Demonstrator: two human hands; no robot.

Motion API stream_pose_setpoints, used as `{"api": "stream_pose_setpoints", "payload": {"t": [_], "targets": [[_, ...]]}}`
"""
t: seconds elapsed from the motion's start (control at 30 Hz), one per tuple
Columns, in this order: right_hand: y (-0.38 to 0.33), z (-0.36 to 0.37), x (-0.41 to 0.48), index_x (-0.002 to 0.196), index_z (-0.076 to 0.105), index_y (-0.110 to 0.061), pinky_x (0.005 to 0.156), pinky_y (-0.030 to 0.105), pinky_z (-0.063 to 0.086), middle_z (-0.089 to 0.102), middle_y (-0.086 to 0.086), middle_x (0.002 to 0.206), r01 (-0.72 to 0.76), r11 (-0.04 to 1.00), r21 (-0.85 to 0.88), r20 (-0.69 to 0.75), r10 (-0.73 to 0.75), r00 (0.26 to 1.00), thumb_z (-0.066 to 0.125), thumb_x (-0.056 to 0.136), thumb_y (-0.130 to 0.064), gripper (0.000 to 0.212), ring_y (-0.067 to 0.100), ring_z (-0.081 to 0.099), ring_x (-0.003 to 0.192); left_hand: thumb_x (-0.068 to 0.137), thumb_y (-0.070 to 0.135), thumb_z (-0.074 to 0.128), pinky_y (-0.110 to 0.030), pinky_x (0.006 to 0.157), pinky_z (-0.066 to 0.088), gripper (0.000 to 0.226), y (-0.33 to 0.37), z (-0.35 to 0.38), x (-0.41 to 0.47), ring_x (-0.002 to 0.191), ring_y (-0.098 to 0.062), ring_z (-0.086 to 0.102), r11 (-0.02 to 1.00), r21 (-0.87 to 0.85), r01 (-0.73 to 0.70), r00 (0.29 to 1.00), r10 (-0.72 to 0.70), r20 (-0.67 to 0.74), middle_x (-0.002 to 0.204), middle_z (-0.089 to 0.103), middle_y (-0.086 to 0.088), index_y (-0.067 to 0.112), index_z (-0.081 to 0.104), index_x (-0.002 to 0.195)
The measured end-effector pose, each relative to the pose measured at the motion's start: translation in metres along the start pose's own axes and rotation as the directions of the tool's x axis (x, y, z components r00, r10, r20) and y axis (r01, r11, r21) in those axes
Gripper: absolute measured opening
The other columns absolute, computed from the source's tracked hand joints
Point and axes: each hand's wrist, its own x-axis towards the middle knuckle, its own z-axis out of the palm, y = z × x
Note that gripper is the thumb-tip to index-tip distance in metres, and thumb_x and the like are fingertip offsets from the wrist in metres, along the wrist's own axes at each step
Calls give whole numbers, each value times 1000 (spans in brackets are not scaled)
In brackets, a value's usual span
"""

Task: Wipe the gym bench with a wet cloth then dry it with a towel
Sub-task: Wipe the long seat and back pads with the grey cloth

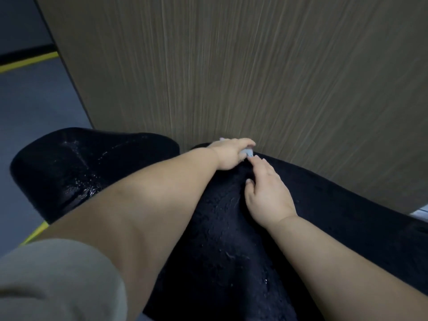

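Water glistens on the black seat pad (69,167), well to the left of our fingers, with grey floor (34,100) and a yellow line (27,62) beyond it. A beige sleeve (58,281) covers our upper arm at the near left.

Our left hand (228,156) reaches across to the far end of the long bench pad (231,251). Its fingers are curled over a small pale cloth (248,154) and press it down onto the pad. Only a bit of the cloth shows, under the fingertips and just short of the wooden panel (254,66) that rises behind them.

Just right of the cloth lies our right hand (268,195). Its fingers are stretched out loose and flat on the pad and grasp nothing. The forefinger tip comes up against the cloth's edge, though we cannot tell if it truly touches.

Droplets speckle the pad below both hands, towards us. We judge that the wet wipe is in hand, at the far end of the pad.

Next, we think, the cloth must be drawn back along the pad under steady pressure, while the right hand steadies the pad or moves out of the way. No towel is in view, so drying calls for fetching one first.
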Motion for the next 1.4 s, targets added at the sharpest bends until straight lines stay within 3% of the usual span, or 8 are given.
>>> {"api": "stream_pose_setpoints", "payload": {"t": [0.1,0.2,0.33,0.43,0.77,1.13,1.23,1.4], "targets": [[0,-4,14,149,27,-23,109,26,23,28,-5,155,-45,997,57,-57,48,997,40,95,-10,57,12,22,142,102,23,41,-37,118,6,51,5,5,0,144,-22,25,992,-118,-32,999,35,21,147,46,8,27,25,150],[-2,-4,31,150,26,-21,113,27,19,23,-3,157,-29,998,55,-44,32,999,39,96,-10,56,12,17,145,99,25,48,-41,119,-3,67,-1,2,-12,149,-23,-6,982,-186,32,999,-28,27,161,20,5,33,11,153],[-7,8,63,149,29,-18,119,31,10,16,4,160,59,993,-99,115,-48,992,35,101,-20,49,17,10,148,101,42,37,-44,120,-8,72,-21,13,-35,149,-13,-13,991,45,125,990,-121,-78,161,-15,8,25,-7,155],[-10,19,83,148,31,-15,118,34,13,21,4,159,101,967,-234,193,-56,980,29,103,-29,48,19,17,145,101,51,23,-45,121,-5,69,-26,23,-47,149,-18,-9,948,108,300,949,-285,-135,163,-11,2,19,-5,155],[2,29,118,146,37,-21,115,34,21,30,2,154,101,959,-263,201,-47,978,33,102,-31,45,25,29,139,101,49,19,-45,121,-2,65,-24,28,-52,150,-18,-6,932,192,307,944,-273,-186,164,-2,3,18,4,156],[63,-10,88,130,48,-27,97,40,33,50,6,128,-185,910,-370,83,230,970,21,99,-55,50,30,45,120,99,59,15,-47,121,-3,69,-22,25,-54,149,-17,-8,918,209,336,939,-310,-148,163,-4,5,21,3,156],[100,-38,65,131,46,-26,96,41,35,49,7,132,-336,862,-379,54,384,922,18,97,-59,55,32,46,122,102,53,14,-51,119,-9,66,-5,20,-56,148,-22,-16,873,283,396,918,-386,-94,162,-12,2,19,-1,156],[146,-72,37,132,46,-20,95,42,37,52,10,134,-526,753,-396,11,577,817,12,96,-62,65,32,48,123,104,46,17,-47,120,-9,60,70,33,-55,148,-20,-17,950,209,233,971,-240,9,161,-17,5,20,2,156]]}}
